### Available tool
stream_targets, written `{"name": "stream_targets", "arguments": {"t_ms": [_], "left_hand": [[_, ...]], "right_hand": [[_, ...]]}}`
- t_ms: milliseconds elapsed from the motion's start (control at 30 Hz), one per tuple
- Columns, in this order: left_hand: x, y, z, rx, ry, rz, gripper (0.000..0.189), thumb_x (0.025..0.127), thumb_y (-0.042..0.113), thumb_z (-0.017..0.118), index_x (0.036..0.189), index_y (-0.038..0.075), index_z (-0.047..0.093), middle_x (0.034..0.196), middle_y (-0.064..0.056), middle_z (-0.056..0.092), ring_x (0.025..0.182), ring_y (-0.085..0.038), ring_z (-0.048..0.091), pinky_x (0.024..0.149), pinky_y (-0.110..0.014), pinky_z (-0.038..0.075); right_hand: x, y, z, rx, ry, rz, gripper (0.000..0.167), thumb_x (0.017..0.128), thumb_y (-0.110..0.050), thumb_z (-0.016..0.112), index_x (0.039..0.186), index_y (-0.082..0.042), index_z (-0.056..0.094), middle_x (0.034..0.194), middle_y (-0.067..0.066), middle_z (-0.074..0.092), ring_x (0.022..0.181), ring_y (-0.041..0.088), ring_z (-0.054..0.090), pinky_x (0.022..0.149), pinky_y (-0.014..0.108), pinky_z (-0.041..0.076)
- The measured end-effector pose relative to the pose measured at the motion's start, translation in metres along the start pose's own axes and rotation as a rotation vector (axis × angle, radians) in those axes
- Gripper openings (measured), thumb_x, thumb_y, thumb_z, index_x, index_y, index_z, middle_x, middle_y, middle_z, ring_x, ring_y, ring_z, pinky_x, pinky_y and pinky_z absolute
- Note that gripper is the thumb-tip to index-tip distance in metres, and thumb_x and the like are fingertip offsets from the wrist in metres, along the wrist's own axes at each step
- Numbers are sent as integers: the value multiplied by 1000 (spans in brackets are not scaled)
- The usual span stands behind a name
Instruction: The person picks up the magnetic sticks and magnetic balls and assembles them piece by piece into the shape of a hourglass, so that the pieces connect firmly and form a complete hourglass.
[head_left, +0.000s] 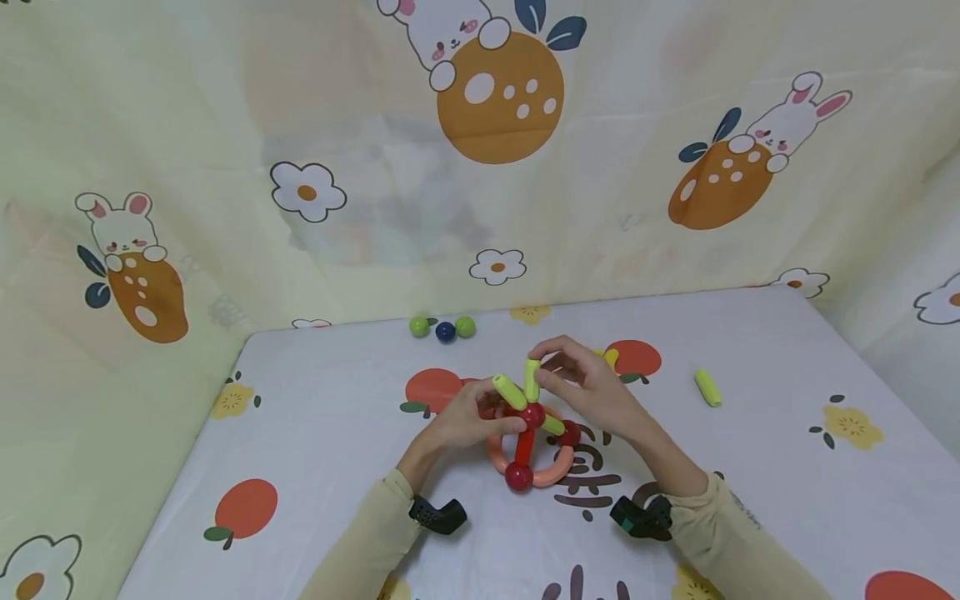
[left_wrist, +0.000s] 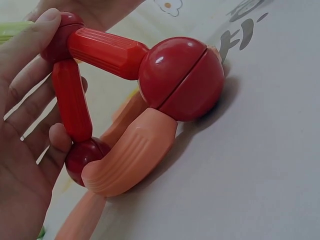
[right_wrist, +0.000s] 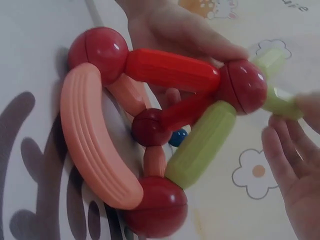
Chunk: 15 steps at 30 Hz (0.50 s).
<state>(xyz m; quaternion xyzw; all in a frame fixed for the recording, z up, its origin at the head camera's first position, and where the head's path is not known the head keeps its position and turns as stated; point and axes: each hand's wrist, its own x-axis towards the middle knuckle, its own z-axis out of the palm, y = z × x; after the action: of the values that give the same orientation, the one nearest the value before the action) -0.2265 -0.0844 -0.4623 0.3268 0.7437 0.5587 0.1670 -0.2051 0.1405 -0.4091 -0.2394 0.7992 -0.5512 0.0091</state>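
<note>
A small frame of magnetic balls and rods stands on the table, with curved salmon rods [right_wrist: 97,142] around its base and red balls [right_wrist: 155,207] at the corners. Two red rods [left_wrist: 102,52] and one light green rod [right_wrist: 202,142] lean up to a top red ball [head_left: 532,414]. My left hand [head_left: 467,418] grips the frame at that ball, thumb against it and fingers behind. Another light green rod [head_left: 510,392] sticks up from the top ball. My right hand [head_left: 588,385] pinches an upright green rod [head_left: 532,380] whose lower end is at the same ball.
A loose light green rod [head_left: 707,388] lies to the right on the printed tablecloth [head_left: 330,500]. Near the back edge sit two green balls [head_left: 465,326] with a dark blue ball [head_left: 446,332] between them. A patterned curtain [head_left: 360,250] hangs behind the table.
</note>
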Motion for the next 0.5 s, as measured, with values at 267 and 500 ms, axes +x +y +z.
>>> {"name": "stream_targets", "arguments": {"t_ms": [267,500], "left_hand": [[0,2,1,5,-4,19,40,85,38,69,119,17,61,104,-5,65,87,-13,52,74,-24,40],[-1,1,-1,45,6,25,30,84,34,70,110,19,66,86,-1,59,78,-14,51,67,-22,37]], "right_hand": [[-1,6,-5,65,-167,57,44,91,-21,63,132,-20,47,107,9,59,94,24,60,77,36,56],[-2,15,-5,92,-265,43,26,92,-16,59,118,-13,56,104,10,58,96,30,56,74,37,55]]}}
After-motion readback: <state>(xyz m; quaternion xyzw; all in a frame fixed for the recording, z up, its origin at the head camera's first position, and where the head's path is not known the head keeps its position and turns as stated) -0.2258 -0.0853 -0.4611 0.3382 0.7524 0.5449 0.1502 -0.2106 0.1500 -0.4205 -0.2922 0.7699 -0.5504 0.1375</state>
